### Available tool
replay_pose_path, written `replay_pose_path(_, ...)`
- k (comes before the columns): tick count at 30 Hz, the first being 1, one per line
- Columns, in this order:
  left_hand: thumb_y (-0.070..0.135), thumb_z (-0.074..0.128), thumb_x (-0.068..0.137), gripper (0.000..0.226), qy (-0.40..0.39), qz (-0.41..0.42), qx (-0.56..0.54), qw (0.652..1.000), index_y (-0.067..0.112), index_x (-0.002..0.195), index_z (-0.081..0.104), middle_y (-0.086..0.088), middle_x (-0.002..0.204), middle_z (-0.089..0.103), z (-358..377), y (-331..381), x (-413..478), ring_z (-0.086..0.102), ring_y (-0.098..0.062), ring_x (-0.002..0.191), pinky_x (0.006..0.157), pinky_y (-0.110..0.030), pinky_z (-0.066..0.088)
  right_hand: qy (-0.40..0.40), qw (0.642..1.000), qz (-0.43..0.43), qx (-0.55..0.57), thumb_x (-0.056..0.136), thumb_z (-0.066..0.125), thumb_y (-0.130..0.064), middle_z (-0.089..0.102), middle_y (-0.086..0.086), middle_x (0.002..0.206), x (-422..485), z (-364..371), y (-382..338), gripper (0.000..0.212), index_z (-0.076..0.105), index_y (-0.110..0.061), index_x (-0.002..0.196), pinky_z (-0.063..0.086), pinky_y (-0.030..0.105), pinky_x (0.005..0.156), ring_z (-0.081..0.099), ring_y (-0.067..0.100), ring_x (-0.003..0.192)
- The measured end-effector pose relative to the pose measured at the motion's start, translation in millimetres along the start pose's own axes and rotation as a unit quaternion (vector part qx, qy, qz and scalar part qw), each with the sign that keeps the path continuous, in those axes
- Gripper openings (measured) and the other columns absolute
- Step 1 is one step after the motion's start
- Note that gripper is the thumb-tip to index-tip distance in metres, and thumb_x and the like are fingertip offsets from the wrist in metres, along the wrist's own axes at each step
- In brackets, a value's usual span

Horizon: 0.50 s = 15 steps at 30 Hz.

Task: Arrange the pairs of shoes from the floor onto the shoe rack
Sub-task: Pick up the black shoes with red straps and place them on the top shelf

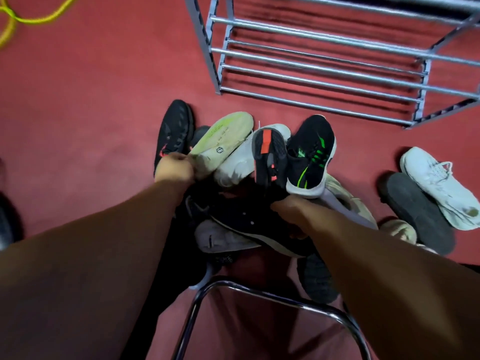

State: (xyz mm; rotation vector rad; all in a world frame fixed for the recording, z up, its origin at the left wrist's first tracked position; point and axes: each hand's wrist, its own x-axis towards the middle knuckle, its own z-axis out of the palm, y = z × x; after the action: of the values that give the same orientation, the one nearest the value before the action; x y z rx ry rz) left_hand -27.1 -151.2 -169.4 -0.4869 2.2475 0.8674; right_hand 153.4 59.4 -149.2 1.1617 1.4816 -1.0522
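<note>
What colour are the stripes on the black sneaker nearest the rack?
Bright green stripes on the black knit sneaker, white sole; head view.

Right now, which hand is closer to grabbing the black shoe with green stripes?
The right hand. It sits just below the black shoe with green stripes, while the left hand is across the pile, its fingers on the pale-soled shoe.

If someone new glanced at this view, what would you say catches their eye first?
Probably the jumbled pile of shoes on the red floor at centre, where a black shoe with green stripes stands out. Both bare arms reach into it: the left hand grips a pale sole-up shoe, the right hand rests on dark ones. Behind stands an empty metal shoe rack.
</note>
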Motion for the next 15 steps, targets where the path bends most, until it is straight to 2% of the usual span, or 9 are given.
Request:
replay_pose_path(2, 0.028, 0.056, 0.067, 0.038, 0.027, -0.044, -0.038, 0.998, 0.009, 0.095, 0.072, -0.009, 0.075, 0.071, -20, -15, 15, 0.069, -0.033, 0.069, 0.075, -0.043, 0.06, 0.011, 0.999, -0.01, -0.039, 0.111, 0.041, -0.029, 0.055, 0.017, 0.143, 7, 5, -7, 0.039, 0.054, -0.007, 0.141, 0.036, 0.035, 0.111, 0.053, 0.031, 0.131)
replay_pose_path(3, 0.026, 0.056, 0.066, 0.042, 0.024, -0.064, -0.066, 0.995, 0.003, 0.098, 0.071, -0.009, 0.07, 0.066, -26, -23, 21, 0.064, -0.03, 0.063, 0.07, -0.039, 0.055, 0.023, 0.999, -0.009, -0.047, 0.111, 0.038, -0.026, 0.046, 0.015, 0.155, 9, 7, -11, 0.045, 0.045, -0.006, 0.151, 0.027, 0.033, 0.116, 0.043, 0.029, 0.143)
replay_pose_path(5, 0.02, 0.058, 0.071, 0.032, 0.027, -0.115, -0.096, 0.988, -0.001, 0.093, 0.069, -0.011, 0.068, 0.06, -40, -21, 4, 0.055, -0.026, 0.054, 0.064, -0.037, 0.049, 0.026, 0.995, -0.02, -0.095, 0.109, 0.04, -0.029, 0.047, 0.012, 0.156, 24, 14, -14, 0.048, 0.046, -0.011, 0.153, 0.029, 0.036, 0.118, 0.044, 0.028, 0.143)
replay_pose_path(7, 0.014, 0.061, 0.082, 0.009, 0.024, -0.167, -0.151, 0.974, 0.005, 0.08, 0.065, -0.013, 0.073, 0.057, -47, -24, -5, 0.053, -0.023, 0.053, 0.065, -0.034, 0.051, 0.052, 0.991, -0.045, -0.112, 0.107, 0.044, -0.033, 0.052, 0.011, 0.153, 27, 15, -20, 0.046, 0.053, -0.017, 0.149, 0.034, 0.036, 0.116, 0.049, 0.028, 0.139)
replay_pose_path(9, 0.011, 0.06, 0.089, 0.011, 0.016, -0.215, -0.229, 0.949, 0.008, 0.078, 0.06, -0.014, 0.072, 0.06, -53, -26, -10, 0.057, -0.023, 0.058, 0.062, -0.034, 0.054, 0.056, 0.993, -0.053, -0.09, 0.108, 0.045, -0.03, 0.05, 0.011, 0.154, 24, 15, -27, 0.045, 0.051, -0.015, 0.15, 0.034, 0.03, 0.109, 0.047, 0.028, 0.14)
replay_pose_path(12, 0.011, 0.051, 0.098, 0.022, 0.019, -0.27, -0.336, 0.902, 0.005, 0.077, 0.05, -0.012, 0.047, 0.06, -60, -23, -11, 0.061, -0.023, 0.045, 0.063, -0.029, 0.053, 0.048, 0.992, -0.051, -0.103, 0.107, 0.049, -0.023, 0.052, 0.017, 0.151, 27, 15, -24, 0.043, 0.053, -0.005, 0.146, 0.039, 0.032, 0.101, 0.049, 0.033, 0.138)
replay_pose_path(13, 0.012, 0.049, 0.1, 0.022, 0.025, -0.278, -0.376, 0.884, 0.005, 0.079, 0.048, -0.013, 0.053, 0.061, -61, -21, -11, 0.06, -0.022, 0.046, 0.064, -0.028, 0.054, 0.061, 0.991, -0.046, -0.109, 0.103, 0.054, -0.02, 0.056, 0.02, 0.146, 29, 15, -21, 0.042, 0.058, -0.001, 0.14, 0.043, 0.036, 0.1, 0.053, 0.035, 0.134)
replay_pose_path(15, 0.015, 0.047, 0.102, 0.022, 0.025, -0.28, -0.423, 0.862, 0.005, 0.082, 0.047, -0.015, 0.076, 0.054, -61, -17, -11, 0.054, -0.023, 0.061, 0.076, -0.029, 0.054, 0.099, 0.992, -0.028, -0.072, 0.095, 0.061, -0.018, 0.064, 0.023, 0.134, 31, 18, -15, 0.039, 0.065, 0.001, 0.129, 0.051, 0.041, 0.097, 0.06, 0.038, 0.126)
